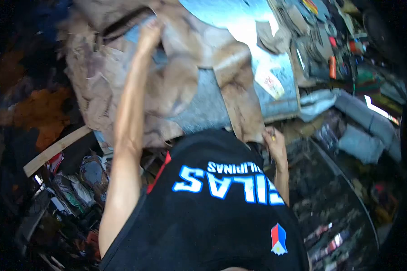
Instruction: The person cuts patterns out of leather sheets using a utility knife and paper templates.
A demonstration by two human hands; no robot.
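A brown, irregularly cut sheet that looks like leather hide (239, 90) spreads over the worktable, one strip hanging toward my body. At that strip's near corner, my right hand (274, 142) is closed, pinching the edge; a ring shows on one finger. My left hand (152, 30) reaches to the far side, its fingers curled at the hide's upper part. Blur hides whether that hand grips the sheet or only presses on it. More brown sheets (95, 86) lie rumpled under and left of my left arm.
The blue-grey tabletop (205, 104) shows between the pieces. A white paper tag (269, 82) lies on its right part. Tools and an orange-handled item (333, 67) crowd the right side. A grey roll (364, 115) sits beyond the table edge. A wooden bar (56, 151) juts out at left.
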